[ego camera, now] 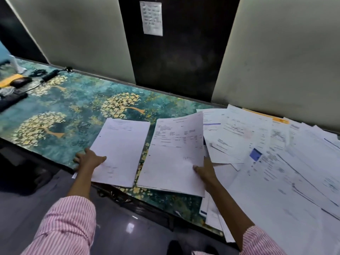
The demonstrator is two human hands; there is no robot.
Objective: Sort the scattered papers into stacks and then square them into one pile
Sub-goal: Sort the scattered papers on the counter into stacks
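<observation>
Sleeves (pixel 70 223) reach out: our left hand (pixel 90 159) pinches the left stack (pixel 121 150), our right hand (pixel 205 171) seemingly grips the right stack (pixel 174 159), so sorts sit apart from the scattered papers (pixel 276 162).

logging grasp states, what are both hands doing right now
Left hand: grips the left paper stack at its edge, thumb on top.
Right hand: grips the middle paper stack near its lower right corner, thumb on top.

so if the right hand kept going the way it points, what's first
Pointing up and left, the right hand would first cross the middle stack it grips, then probably the left stack.
</observation>
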